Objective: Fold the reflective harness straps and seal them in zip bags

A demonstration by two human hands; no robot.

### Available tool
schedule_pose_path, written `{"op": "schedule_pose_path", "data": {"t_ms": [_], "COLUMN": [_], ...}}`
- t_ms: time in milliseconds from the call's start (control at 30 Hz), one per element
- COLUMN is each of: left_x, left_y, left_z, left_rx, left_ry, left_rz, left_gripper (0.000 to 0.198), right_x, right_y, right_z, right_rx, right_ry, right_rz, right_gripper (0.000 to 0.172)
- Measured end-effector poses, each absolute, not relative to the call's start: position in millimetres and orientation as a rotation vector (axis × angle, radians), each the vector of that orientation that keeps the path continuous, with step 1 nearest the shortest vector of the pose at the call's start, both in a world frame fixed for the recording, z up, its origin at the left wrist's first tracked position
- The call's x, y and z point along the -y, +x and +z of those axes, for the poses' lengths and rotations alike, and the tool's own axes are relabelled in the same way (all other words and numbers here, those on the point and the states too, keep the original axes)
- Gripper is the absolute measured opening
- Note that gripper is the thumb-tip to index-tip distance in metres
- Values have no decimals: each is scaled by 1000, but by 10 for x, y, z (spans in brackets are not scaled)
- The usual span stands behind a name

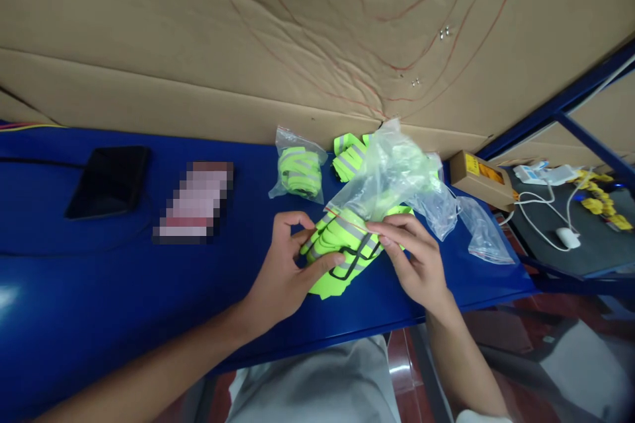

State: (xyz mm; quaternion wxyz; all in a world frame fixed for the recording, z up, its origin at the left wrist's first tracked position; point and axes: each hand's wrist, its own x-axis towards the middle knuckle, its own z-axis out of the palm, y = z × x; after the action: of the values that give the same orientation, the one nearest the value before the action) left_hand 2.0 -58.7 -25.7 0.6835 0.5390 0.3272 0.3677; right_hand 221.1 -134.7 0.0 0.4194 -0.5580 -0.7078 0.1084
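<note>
A bundle of neon yellow-green reflective straps (342,238) with grey stripes and black buckles or cords lies low at the front of the blue table. My left hand (285,274) grips its left side, thumb across the front and fingers behind. My right hand (417,258) is closed in a pinch at the upper right of the bundle, on the edge of a clear plastic zip bag (384,165). The bag's mouth lies over the top of the bundle. Its far part rests on more yellow-green material.
Behind stand a bagged strap roll (300,168) and a loose strap bundle (348,157) against a cardboard wall (198,33). Loose clear bags (483,228) and a cardboard box (481,182) are at right. A blurred-out phone-like object (196,201) and a black device (109,182) lie left.
</note>
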Motion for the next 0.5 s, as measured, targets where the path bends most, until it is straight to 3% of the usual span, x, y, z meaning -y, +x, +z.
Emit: {"op": "schedule_pose_path", "data": {"t_ms": [100, 233, 333, 500], "left_x": [482, 352, 322, 276], "left_y": [4, -2, 16, -4], "left_z": [-248, -256, -264, -233], "left_rx": [-685, -673, -657, -638], "left_ry": [1214, 1404, 1290, 1177], "left_rz": [730, 645, 673, 767], "left_gripper": [88, 61, 51, 43], "right_x": [1338, 1324, 1333, 1368], "right_y": [2300, 2393, 2378, 2278], "right_z": [50, 50, -75, -184], "right_rx": [1959, 2112, 2008, 1686], "right_ry": [-1370, -1372, -1396, -1460], "right_rz": [253, 191, -55, -168], "right_gripper": [45, 50, 52, 32]}}
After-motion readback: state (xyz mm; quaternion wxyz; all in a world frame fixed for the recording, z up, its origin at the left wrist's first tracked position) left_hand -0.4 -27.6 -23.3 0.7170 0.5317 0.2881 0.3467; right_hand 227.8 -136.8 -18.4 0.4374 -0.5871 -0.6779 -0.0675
